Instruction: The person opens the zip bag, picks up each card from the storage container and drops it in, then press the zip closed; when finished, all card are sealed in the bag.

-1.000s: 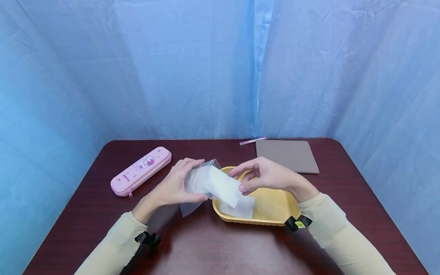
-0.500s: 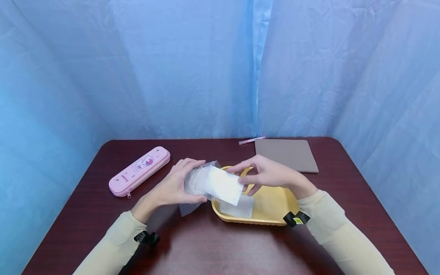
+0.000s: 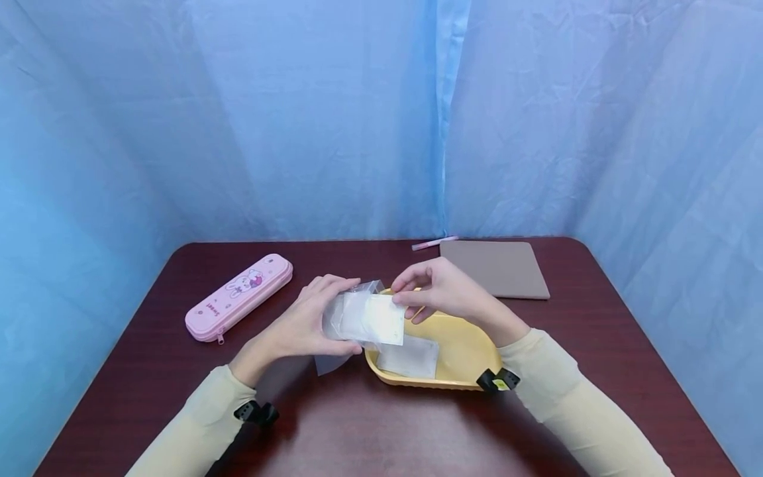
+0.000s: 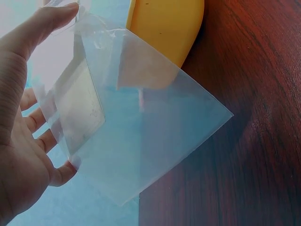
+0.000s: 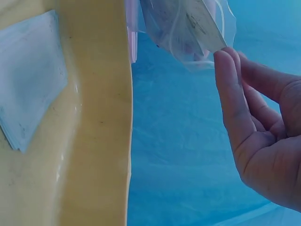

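My left hand (image 3: 306,321) grips a clear plastic bag (image 4: 160,122) with thumb on one side and fingers on the other. Its mouth faces right, over the yellow basket's (image 3: 399,381) left end. A flat white rectangular piece (image 3: 384,320) sticks partly out of the mouth; its rear part shows through the film. My right hand (image 3: 438,288) pinches that piece's upper right corner between thumb and fingers, as the right wrist view shows at the fingertips (image 5: 227,59). A stack of similar white pieces (image 5: 28,75) lies inside the basket.
A pink pencil case (image 3: 238,298) lies at the left of the dark red table (image 3: 369,430). Behind the basket are a grey-brown flat notebook (image 3: 501,268) and a pink-and-white pen (image 3: 434,243). Blue curtains (image 3: 334,119) surround the table.
My right hand has moved left and slightly up and now pinches the white piece's corner. The piece has gone left, further into the bag. My left hand stays almost in place.
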Available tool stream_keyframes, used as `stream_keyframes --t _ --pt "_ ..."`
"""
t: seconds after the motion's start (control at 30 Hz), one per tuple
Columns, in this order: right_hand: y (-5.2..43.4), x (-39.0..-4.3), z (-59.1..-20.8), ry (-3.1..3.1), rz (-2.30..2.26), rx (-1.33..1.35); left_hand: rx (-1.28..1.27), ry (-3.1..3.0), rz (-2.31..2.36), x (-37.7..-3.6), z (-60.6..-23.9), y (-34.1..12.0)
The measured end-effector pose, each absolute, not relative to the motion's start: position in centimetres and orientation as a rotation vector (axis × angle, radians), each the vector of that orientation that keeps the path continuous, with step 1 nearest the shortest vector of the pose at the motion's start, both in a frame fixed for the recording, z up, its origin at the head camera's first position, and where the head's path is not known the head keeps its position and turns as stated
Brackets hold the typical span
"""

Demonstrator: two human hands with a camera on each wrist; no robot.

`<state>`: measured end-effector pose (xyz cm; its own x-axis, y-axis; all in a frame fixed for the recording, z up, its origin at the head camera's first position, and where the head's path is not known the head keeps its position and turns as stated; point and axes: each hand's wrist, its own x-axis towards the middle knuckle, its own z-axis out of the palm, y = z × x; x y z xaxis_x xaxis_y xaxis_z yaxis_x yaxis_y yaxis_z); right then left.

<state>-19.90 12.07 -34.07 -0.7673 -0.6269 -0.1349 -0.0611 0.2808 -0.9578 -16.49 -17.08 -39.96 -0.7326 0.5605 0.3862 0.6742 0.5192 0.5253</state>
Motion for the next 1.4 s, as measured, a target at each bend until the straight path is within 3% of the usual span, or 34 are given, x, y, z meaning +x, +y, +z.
stream_keyframes --t 0.7,1.4 --pt "11.9 -20.0 -34.1 1.954 -1.770 -0.632 -1.079 -2.526 -1.037 -16.7 -40.2 -16.7" --pt "13.9 -21.7 -33.7 1.950 -1.677 -0.735 -1.041 -2.552 -1.075 -16.6 -40.3 -16.8"
